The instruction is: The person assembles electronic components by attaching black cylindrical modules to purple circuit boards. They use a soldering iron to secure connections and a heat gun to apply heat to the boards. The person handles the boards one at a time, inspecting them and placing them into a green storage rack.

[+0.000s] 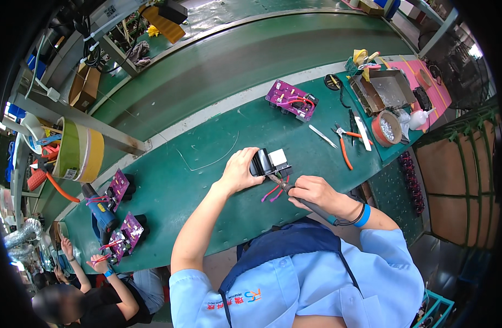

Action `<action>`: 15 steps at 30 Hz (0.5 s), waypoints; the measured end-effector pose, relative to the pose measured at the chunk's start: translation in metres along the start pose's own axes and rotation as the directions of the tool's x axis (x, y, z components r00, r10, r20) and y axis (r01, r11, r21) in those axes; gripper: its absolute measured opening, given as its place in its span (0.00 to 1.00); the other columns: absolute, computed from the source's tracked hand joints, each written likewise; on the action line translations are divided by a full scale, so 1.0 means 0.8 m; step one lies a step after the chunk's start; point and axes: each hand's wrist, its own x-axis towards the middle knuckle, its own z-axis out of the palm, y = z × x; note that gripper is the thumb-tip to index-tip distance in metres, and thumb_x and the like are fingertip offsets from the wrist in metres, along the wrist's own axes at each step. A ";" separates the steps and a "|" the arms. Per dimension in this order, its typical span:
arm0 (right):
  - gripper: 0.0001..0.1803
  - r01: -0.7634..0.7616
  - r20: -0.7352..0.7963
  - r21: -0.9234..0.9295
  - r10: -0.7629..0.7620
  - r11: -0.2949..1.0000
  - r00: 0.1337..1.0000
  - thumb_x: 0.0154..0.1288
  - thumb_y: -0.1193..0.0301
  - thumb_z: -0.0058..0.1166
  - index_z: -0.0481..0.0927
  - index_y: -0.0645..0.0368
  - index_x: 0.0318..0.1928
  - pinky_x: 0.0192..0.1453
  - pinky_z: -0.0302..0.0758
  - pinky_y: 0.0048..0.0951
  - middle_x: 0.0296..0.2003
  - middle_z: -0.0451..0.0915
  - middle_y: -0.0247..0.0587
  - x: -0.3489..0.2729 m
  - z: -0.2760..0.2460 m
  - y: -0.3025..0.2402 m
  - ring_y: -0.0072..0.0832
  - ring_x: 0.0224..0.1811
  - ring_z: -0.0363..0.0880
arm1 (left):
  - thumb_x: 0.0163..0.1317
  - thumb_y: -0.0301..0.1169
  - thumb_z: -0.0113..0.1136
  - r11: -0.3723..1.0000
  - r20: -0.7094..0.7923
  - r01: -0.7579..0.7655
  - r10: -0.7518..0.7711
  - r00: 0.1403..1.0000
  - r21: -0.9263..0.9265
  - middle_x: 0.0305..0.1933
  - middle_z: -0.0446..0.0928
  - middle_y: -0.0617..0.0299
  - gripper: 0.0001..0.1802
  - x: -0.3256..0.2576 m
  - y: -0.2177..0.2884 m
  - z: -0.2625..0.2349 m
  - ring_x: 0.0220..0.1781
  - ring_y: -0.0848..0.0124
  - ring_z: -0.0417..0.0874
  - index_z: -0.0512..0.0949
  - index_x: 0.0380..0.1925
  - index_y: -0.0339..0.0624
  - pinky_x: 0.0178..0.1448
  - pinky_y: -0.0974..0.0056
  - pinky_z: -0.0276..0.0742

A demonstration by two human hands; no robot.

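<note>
Your right hand (315, 194) is nearest: fingers closed round the dark grip of a soldering iron (316, 210), blue wristband (362, 215) behind it. Iron points up-left, its tip at the near side of the black-and-white assembly (263, 163); can't tell if they touch.

Your left hand (239, 172) has that assembly pinched by its black end, fingers part-curled, white block (278, 158) on the right. It's held over the green bench (218, 203), in front of you. Red and pink wires (271, 193) show just below it.

Left along the bench: two purple boards, one nearer (131, 232), one farther (118, 188), with a blue tool (101, 212) beside them. Co-worker's hand (100, 264) is near the nearer board.

Past your right hand: orange-handled pliers (345, 150), then tweezers (322, 136). Round tub (377, 131) of shiny bits right of those.

Farther: another purple board (283, 93) lying flat, wires on top; metal tray (367, 94) to its right. Green belt (234, 63) beyond.
</note>
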 end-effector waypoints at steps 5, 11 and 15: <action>0.10 0.002 -0.004 -0.017 -0.002 1.000 1.000 0.41 0.77 0.58 0.71 0.58 0.26 0.24 0.67 0.30 0.21 0.65 0.36 0.001 -0.001 -0.002 0.31 0.22 0.69 | 0.31 0.38 0.66 1.000 0.009 -0.006 0.006 1.000 -0.002 0.46 0.68 0.52 0.38 0.000 0.002 -0.003 0.49 0.56 0.70 0.65 0.47 0.37 0.53 0.57 0.66; 0.10 0.000 -0.002 -0.029 0.000 1.000 1.000 0.41 0.77 0.58 0.70 0.58 0.26 0.24 0.67 0.31 0.21 0.65 0.36 -0.001 -0.001 -0.003 0.32 0.23 0.69 | 0.31 0.38 0.67 0.999 0.002 -0.019 0.019 1.000 0.029 0.45 0.68 0.52 0.38 0.001 0.002 -0.002 0.49 0.56 0.70 0.65 0.47 0.37 0.52 0.57 0.66; 0.11 -0.030 -0.011 -0.047 0.029 0.998 1.000 0.41 0.77 0.60 0.72 0.58 0.26 0.24 0.67 0.31 0.20 0.65 0.36 -0.010 -0.006 -0.005 0.32 0.22 0.69 | 0.30 0.38 0.67 1.000 0.004 -0.019 0.019 1.000 0.025 0.45 0.68 0.52 0.38 0.001 0.003 -0.003 0.48 0.56 0.70 0.65 0.46 0.37 0.51 0.57 0.66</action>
